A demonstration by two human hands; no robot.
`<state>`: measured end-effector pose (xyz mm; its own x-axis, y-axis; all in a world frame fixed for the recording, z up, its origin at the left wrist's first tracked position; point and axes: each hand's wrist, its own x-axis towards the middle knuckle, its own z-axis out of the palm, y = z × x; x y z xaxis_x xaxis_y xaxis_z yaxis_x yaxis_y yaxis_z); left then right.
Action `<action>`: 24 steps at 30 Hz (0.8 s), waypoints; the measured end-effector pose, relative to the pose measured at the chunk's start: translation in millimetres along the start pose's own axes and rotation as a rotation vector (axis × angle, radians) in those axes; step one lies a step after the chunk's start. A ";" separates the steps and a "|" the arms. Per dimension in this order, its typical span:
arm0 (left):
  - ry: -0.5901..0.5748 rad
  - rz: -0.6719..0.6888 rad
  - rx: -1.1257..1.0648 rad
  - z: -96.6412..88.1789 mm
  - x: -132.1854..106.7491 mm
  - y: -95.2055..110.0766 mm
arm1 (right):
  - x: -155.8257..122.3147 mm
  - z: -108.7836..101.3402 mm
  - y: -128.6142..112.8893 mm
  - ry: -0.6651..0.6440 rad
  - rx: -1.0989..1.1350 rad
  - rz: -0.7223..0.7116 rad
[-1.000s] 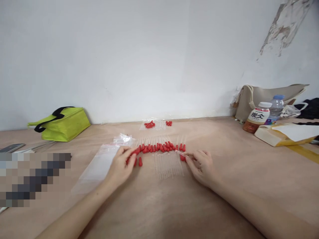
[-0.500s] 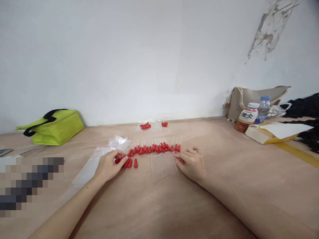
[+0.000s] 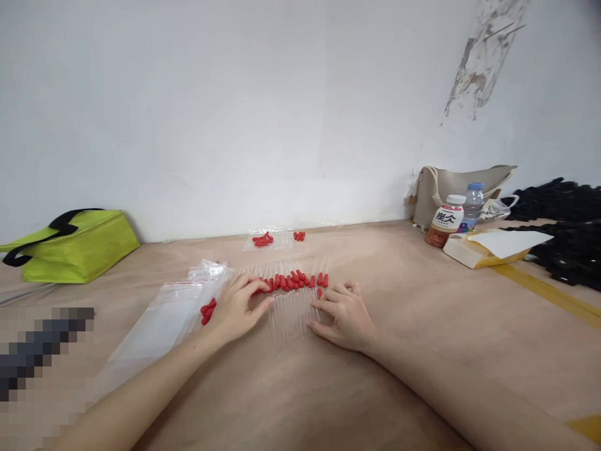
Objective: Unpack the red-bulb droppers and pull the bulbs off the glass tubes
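Note:
A row of clear thin tubes [image 3: 293, 313] lies on the brown table between my two hands. My left hand [image 3: 239, 310] is open, palm down, its thumb reaching towards the tubes' left edge and its fingers beside the red rubber bulbs [image 3: 284, 282]. On the right edge of the tubes is my right hand [image 3: 346, 316], open, with thumb and index finger apart. Just behind its index finger shows one red bulb [image 3: 320, 292]; whether it sits on a tube is hidden. Further back, bulbs line up at the ends of more clear tubes [image 3: 270, 268]. Loose bulbs [image 3: 207, 311] lie left of my left hand.
Clear zip bags [image 3: 159, 313] lie at the left, near a lime-green bag [image 3: 79, 247]. By the wall is another bag of red bulbs [image 3: 263, 239]. At the right stand bottles [image 3: 446, 220], an open carton [image 3: 474, 249], a beige bag [image 3: 422, 194] and a black pile [image 3: 563, 250].
My left hand has moved right, away from the loose bulbs to the tubes' left edge, and opened. My right hand's thumb and index finger have spread. The view has turned slightly right.

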<state>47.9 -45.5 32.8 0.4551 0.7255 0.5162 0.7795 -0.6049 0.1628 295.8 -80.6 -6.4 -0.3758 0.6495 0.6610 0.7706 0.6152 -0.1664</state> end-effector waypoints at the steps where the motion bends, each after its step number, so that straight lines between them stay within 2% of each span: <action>1: -0.024 0.023 -0.005 4.7 10.9 6.9 | -0.3 -0.5 0.1 -0.011 -0.006 -0.005; 3: -0.078 0.026 -0.007 15.4 34.8 19.7 | -0.6 -1.1 0.2 -0.031 -0.018 -0.014; 6: -0.218 -0.057 -0.002 34.7 69.9 34.1 | -0.5 -1.5 0.1 -0.064 -0.028 -0.027; 10: -0.265 -0.118 0.025 59.6 100.3 42.1 | -0.3 -2.5 0.1 -0.092 -0.026 -0.033; 16: -0.325 -0.174 0.028 75.8 110.3 44.0 | -2.6 -4.3 1.9 -0.047 0.009 0.017; 21: -0.317 -0.207 -0.029 80.8 114.5 46.9 | -3.0 -3.5 5.4 0.046 0.043 0.134; 24: -0.297 -0.228 -0.123 76.7 117.4 48.7 | -2.2 -4.5 7.1 0.040 0.058 0.135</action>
<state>172.3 35.4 36.8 0.3945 0.8985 0.1924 0.8261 -0.4385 0.3540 304.4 -79.7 -5.7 -0.2492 0.7105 0.6581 0.7814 0.5490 -0.2968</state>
